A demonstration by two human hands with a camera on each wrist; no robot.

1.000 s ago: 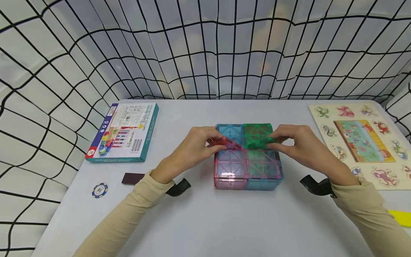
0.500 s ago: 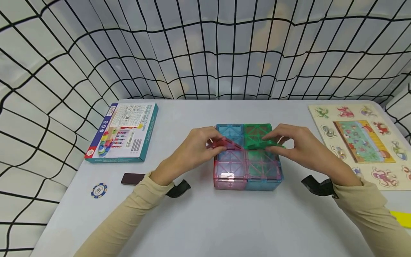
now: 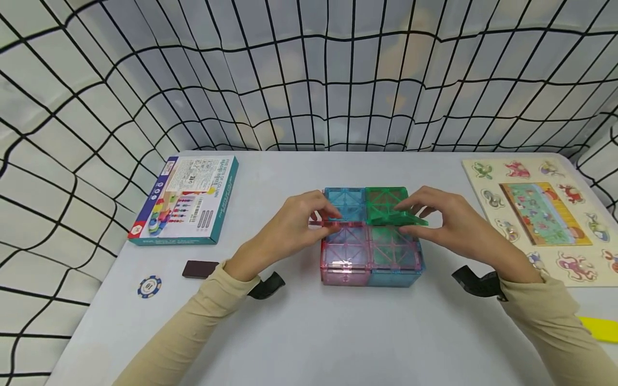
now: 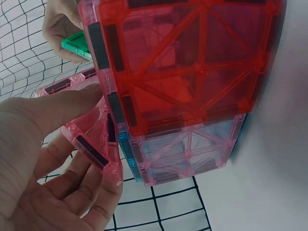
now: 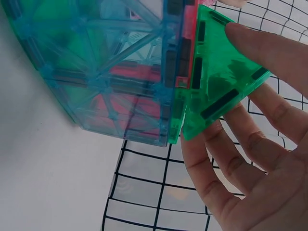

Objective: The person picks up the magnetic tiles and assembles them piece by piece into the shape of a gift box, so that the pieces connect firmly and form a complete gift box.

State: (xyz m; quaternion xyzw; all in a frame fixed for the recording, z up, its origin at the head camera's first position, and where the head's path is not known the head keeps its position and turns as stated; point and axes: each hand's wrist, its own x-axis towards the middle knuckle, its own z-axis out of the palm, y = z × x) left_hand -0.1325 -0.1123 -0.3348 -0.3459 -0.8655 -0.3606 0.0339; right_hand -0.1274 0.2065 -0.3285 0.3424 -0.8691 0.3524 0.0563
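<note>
Box (image 3: 185, 198) with printed faces lies flat on the pale surface (image 3: 309, 338), well to the left of the left hand; it looks closed, so its contents cannot be told. Nearer that hand's forearm sit a poker chip (image 3: 149, 287) and, beside the sleeve, a dark rectangle (image 3: 198, 269).

The left hand (image 3: 299, 220) pinches a pink triangular tile (image 4: 94, 127), thumb on one face and fingers behind. That tile looks to be thin, stiff plastic: light, a little slippery on its glossy faces, perhaps apt to crack in a hard fall. Its rim carries dark strips that are probably magnets, so a grip by the outer corner should leave the joining edge free.

Between the hands stands a see-through tile block (image 3: 372, 249) of pink, red, blue and green square panels. It seems hollow and light, rigid panel by panel but likely to give at the seams under a sideways push; steadying it low on the walls looks safest. Only coloured panels show through it; whether anything loose lies inside cannot be told.

At the block's right edge the green triangular tile (image 5: 219, 79) tilts up, pinched between thumb and fingers of the right hand (image 3: 446, 220); it should handle like the pink one. To the right of that hand lie a puzzle board (image 3: 492, 230) with animal pictures and a yellow object (image 3: 598, 328), partly out of view.
</note>
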